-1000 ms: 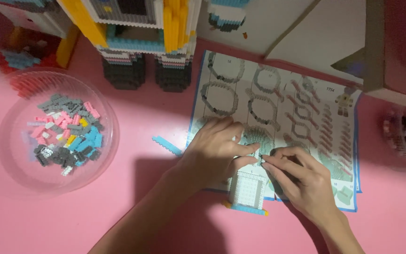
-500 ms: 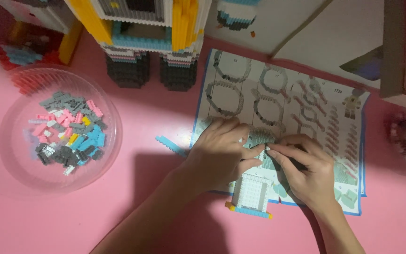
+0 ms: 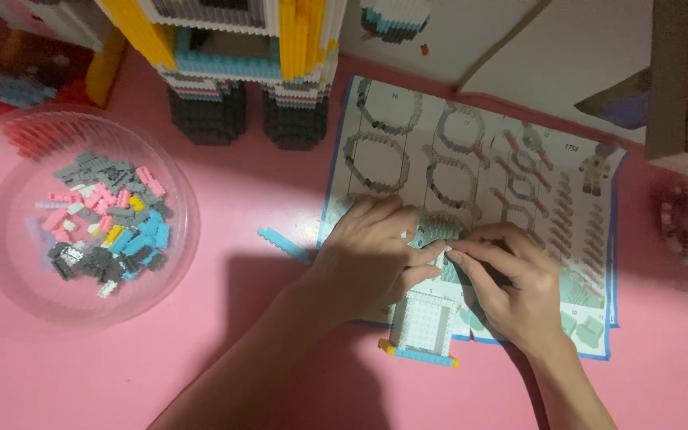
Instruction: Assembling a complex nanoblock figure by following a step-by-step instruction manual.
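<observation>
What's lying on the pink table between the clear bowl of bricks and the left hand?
In the head view, a loose light-blue brick strip lies between the clear bowl and the left hand.

Small block assembly [image 3: 436, 228] half hidden under both hands, tall block model [image 3: 240, 48] cut off at top edge

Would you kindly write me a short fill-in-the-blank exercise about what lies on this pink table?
1. The loose small bricks lie in a clear round ____.
2. Both hands, the left hand and the right hand, press on a small grey brick assembly over the printed ____ sheet.
3. A single light-blue strip lies on the table to the ____ of the left hand.

Missing words: bowl; instruction; left
</observation>
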